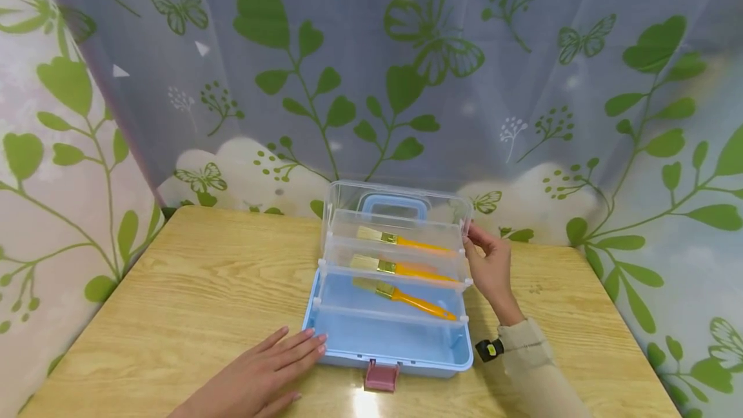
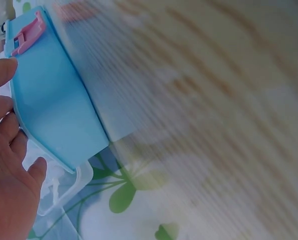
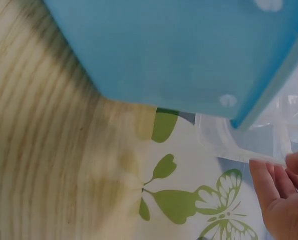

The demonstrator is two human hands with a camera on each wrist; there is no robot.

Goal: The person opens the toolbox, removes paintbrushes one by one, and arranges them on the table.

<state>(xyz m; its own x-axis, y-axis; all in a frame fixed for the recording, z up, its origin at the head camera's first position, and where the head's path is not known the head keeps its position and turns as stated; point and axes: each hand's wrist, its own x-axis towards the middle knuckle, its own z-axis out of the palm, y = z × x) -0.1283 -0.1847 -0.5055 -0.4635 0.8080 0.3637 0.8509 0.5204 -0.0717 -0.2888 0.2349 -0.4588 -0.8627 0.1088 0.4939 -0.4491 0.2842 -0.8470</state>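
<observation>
Clear plastic lid [image 1: 441, 204], pinched by the right hand [image 1: 492, 268], likely moves best slowly, the straight-fingered left hand [image 1: 261, 369] bracing the light-blue plastic box [image 1: 386, 340] at front left.

Wood-grain table [image 1: 232, 282]; opened blue box [image 1: 383, 339] standing on it.

I have the left hand [image 2: 8, 182] at the rim of the blue box [image 2: 58, 100], whether touching I can't tell. A pink latch [image 2: 32, 36] sticks out from the box's side, a clear plastic lid [image 2: 83, 181] shows beyond it, and I see leaf-patterned cloth [image 2: 122, 201] past the blurred tabletop's [image 2: 214, 95] edge.
</observation>
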